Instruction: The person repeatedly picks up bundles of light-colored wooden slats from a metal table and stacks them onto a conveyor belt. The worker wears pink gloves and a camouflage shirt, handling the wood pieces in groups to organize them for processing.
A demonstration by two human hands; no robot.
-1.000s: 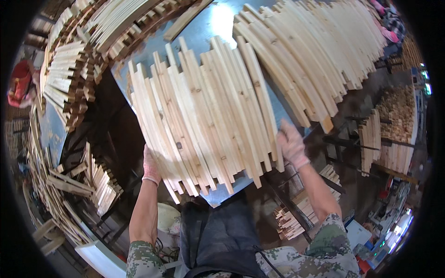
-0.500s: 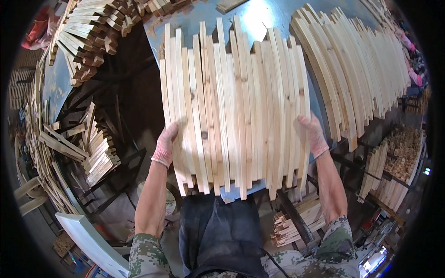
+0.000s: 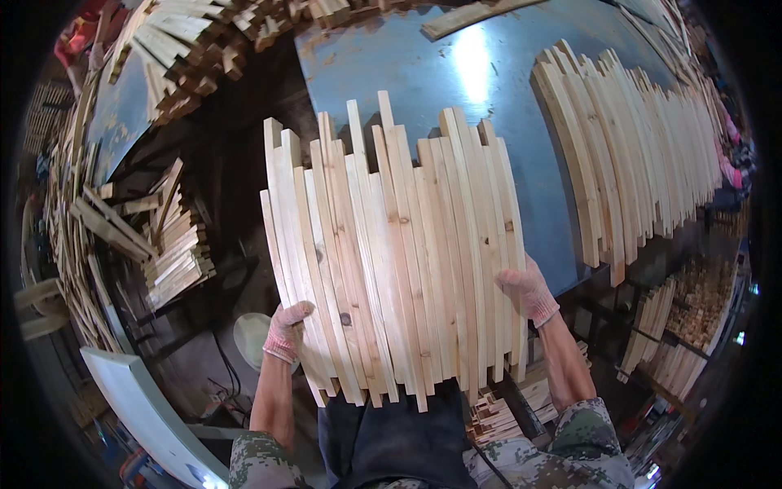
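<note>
A wide row of pale wooden strips (image 3: 399, 261), laid side by side with uneven ends, is clamped between my two gloved hands. My left hand (image 3: 288, 330) presses on the row's left side, its thumb over the outer strips. From the right side my right hand (image 3: 529, 291) grips it, thumb lying on top. Both hands wear light pinkish knit gloves, and most fingers are hidden behind or under the wood. The strips' near ends hang over my dark apron (image 3: 391, 440); their far ends overlap the edge of the blue-grey table (image 3: 521, 163).
Another row of strips (image 3: 635, 147) lies on the table's right part. Stacked wood pieces (image 3: 175, 49) stand at the far left, with a strip pile (image 3: 181, 257) below. A pale panel (image 3: 138, 407) is at lower left. A person's red sleeve (image 3: 77, 45) shows at upper left.
The row of strips has come toward my body and slightly left, held in both hands. More of the table's surface now shows beyond it.
</note>
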